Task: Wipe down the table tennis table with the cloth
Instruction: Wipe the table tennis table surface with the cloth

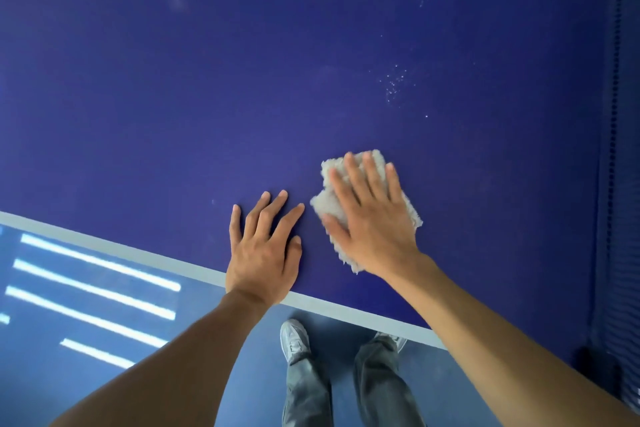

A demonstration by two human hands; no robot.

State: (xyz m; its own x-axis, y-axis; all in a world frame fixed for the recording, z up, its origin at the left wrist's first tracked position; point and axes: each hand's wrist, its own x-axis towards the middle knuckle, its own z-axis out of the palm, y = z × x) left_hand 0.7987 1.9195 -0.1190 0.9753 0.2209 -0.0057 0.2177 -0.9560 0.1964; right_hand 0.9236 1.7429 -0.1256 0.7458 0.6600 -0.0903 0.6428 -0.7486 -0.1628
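Near the white edge line (104,246), the left hand (263,246) is bracing flat on the table tennis table (242,80), fingers spread, holding nothing. Beside it, the right hand (374,218) is pressing the cloth (327,201) down with straight fingers. Even palm pressure is likely serving best; open surface and pale specks (394,83) are lying farther out.

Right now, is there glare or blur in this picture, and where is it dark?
Head view: striped glare on the floor, lower left; the table evenly lit, its specks sharp; the net at the right edge dark and soft; the right hand and cloth nearly unblurred.
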